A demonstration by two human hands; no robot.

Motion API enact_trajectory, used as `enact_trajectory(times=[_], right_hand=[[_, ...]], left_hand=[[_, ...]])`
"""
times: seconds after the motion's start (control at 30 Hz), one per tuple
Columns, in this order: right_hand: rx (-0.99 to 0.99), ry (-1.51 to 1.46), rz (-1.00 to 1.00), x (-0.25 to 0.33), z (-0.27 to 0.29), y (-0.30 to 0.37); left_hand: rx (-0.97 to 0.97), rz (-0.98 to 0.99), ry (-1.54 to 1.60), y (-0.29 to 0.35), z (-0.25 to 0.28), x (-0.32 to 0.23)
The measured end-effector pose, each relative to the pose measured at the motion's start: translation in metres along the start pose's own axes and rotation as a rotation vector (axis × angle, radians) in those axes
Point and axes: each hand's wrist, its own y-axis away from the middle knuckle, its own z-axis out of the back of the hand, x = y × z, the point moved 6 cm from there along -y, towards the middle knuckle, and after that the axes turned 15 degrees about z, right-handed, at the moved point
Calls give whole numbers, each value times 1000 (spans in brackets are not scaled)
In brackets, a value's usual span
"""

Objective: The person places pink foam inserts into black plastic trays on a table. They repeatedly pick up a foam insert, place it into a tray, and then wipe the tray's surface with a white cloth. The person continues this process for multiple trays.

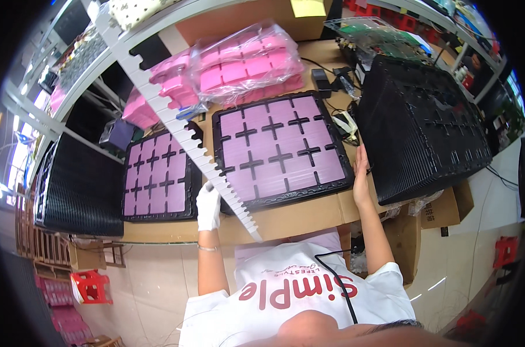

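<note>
Left hand (208, 205) fingers (gloved) clamp the notched white strip (175, 115), which rises above them.

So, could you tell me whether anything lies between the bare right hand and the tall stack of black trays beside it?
Nothing visible does. The right hand already rests against the near left edge of the black tray stack, beside the tray of pink sheets. The gloved left hand holds the white notched strip.

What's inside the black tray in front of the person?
The black tray holds pale purple sheets in pockets split by black cross-shaped dividers. A long white notched strip, held by the left hand, covers its left corner.
</note>
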Motion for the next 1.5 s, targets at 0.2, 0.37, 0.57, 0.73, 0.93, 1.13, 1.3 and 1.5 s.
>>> enact_trajectory(times=[0.2,0.37,0.57,0.73,0.93,1.13,1.3,1.5], right_hand=[[-49,-184,-147,-28,-15,-11],[-50,-133,-121,-26,-14,-9],[-23,-74,-76,2,-20,-19],[-35,6,-18,37,-8,-18],[-66,-53,23,55,-1,-7],[-94,-39,-26,53,-1,-7],[-104,-13,-20,62,-4,-14],[-9,-59,28,63,-38,-31]], left_hand=[[-6,-81,78,-13,4,7],[-100,-377,-170,14,-4,-33],[144,-75,228,16,-10,-23],[-31,-340,190,18,54,-66],[-288,-203,171,-35,281,-68],[-295,-24,38,-88,376,-21],[-923,-57,-1051,-79,350,-65],[-278,-708,-983,-21,101,-73]])
